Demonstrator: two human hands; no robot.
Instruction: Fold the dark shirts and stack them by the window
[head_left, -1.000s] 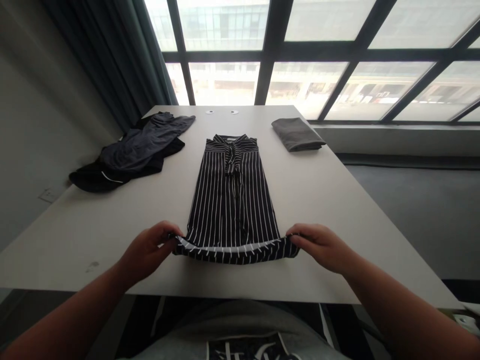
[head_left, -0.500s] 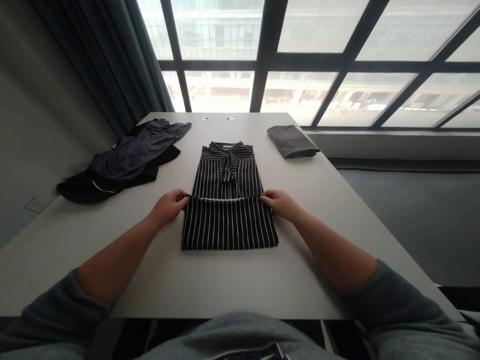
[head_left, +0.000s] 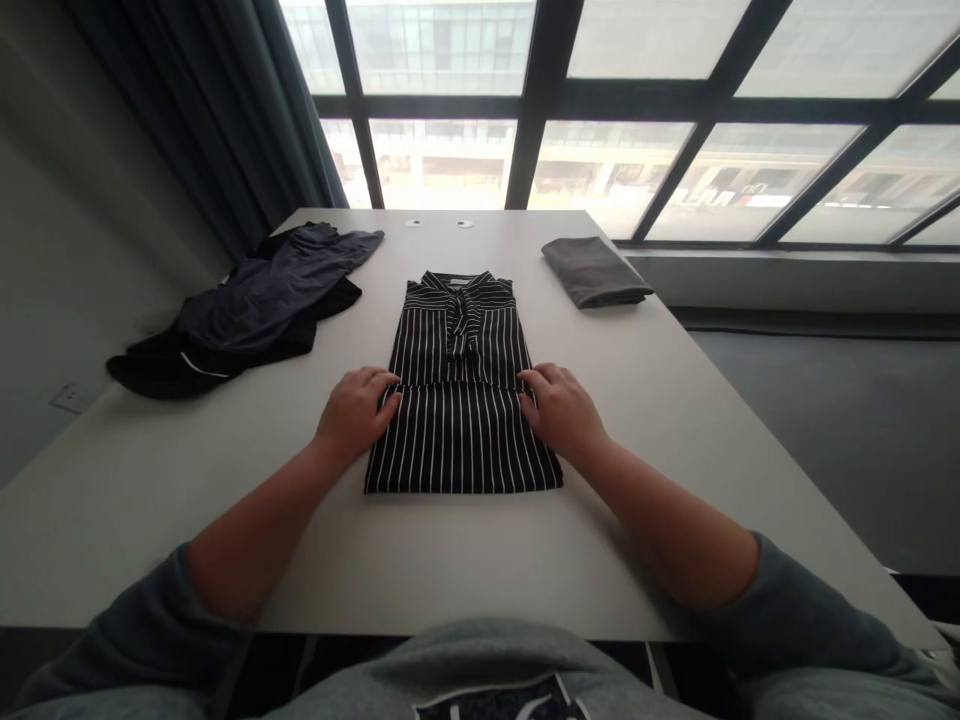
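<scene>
A black-and-white striped shirt [head_left: 463, 440] lies folded mid-table, collar toward the far side. The person's left hand [head_left: 357, 408] and right hand [head_left: 564, 412] touch its left and right edges, thumbs and fingers spread. Folded grey cloth [head_left: 596, 272] lies far right.

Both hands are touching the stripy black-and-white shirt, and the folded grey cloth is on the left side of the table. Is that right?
Not quite: the folded grey cloth is on the right side of the table, as the head view shows. The rest is right: the left hand and right hand are both touching the stripy black-and-white shirt.
</scene>
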